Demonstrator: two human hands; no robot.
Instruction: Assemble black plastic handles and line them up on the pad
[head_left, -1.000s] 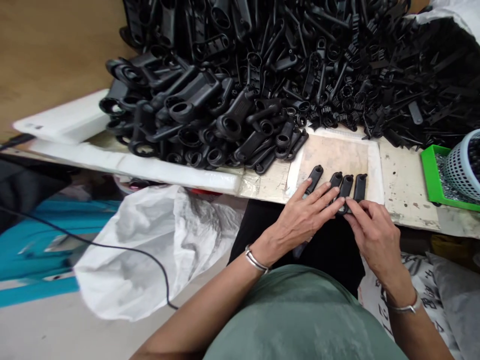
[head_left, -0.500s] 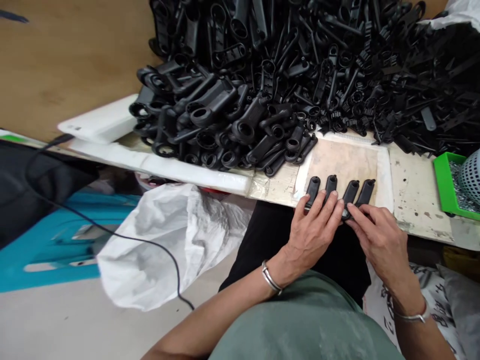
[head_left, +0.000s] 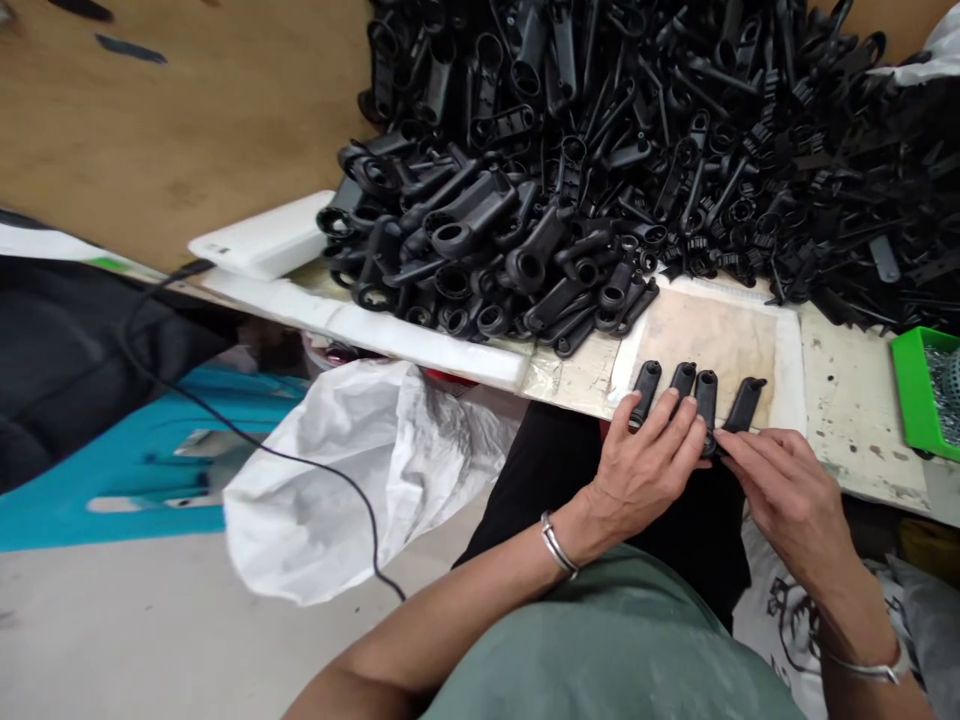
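Several black plastic handle pieces (head_left: 697, 395) lie side by side on a brown pad (head_left: 712, 335) at the table's near edge. My left hand (head_left: 649, 465) rests flat over the near ends of the left ones, fingers stretched out. My right hand (head_left: 787, 490) touches the near end of the rightmost piece (head_left: 746, 400) with its fingertips, fingers extended and close together. A big heap of black plastic handles (head_left: 600, 150) fills the table behind the pad.
A white foam slab (head_left: 262, 240) lies at the table's left end. A green tray (head_left: 926, 390) with small metal parts sits at the right. A white sack (head_left: 360, 470) hangs below the table edge, with a black cable (head_left: 247, 435) and a blue object on the floor.
The camera has swung left, so everything sits further right in view. The rightmost piece has been angled apart from the other three. My hands stay on the pieces' near ends.
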